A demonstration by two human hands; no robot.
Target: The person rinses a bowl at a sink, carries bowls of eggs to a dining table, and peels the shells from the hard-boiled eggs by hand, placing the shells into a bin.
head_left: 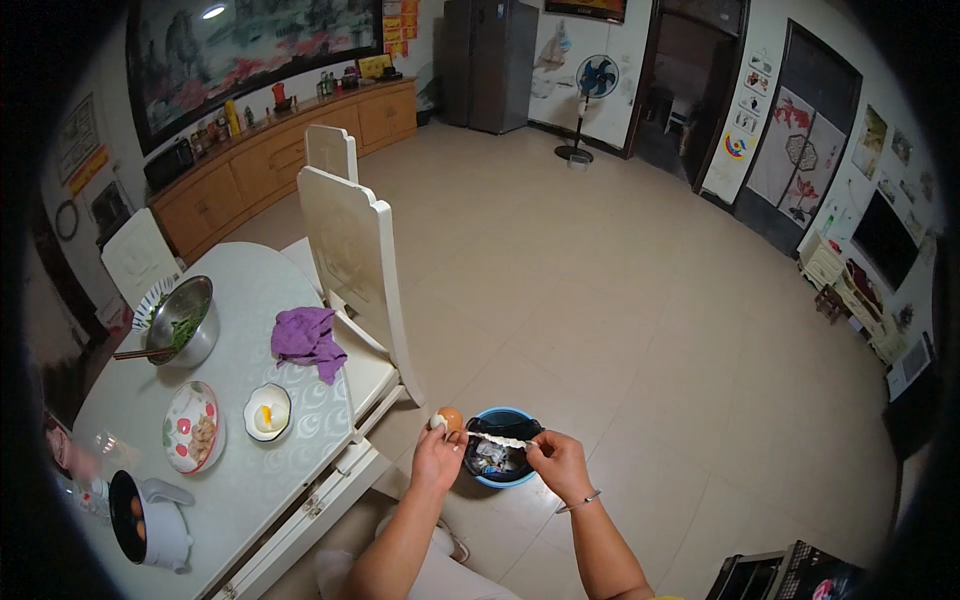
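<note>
My left hand (437,462) is closed around a brown egg (452,416), with a pale patch showing at its left side. From there a thin whitish strip of eggshell (500,439) stretches across to my right hand (562,468), whose fingers pinch its far end. Both hands hover over a blue bin (511,484) lined with a black bag, with crumpled waste inside. On the table to the left, a white pot with a handle (168,530) holds more brown eggs (139,528). A small flower-shaped bowl (282,412) contains something yellow and white.
The white table (250,500) also carries a steel bowl of greens (203,340) with chopsticks, a bowl of pale food (182,460) and a purple cloth (305,338). A white chair (350,240) stands at its right edge. A fan (597,78) is far back; a dark appliance (790,575) sits lower right.
</note>
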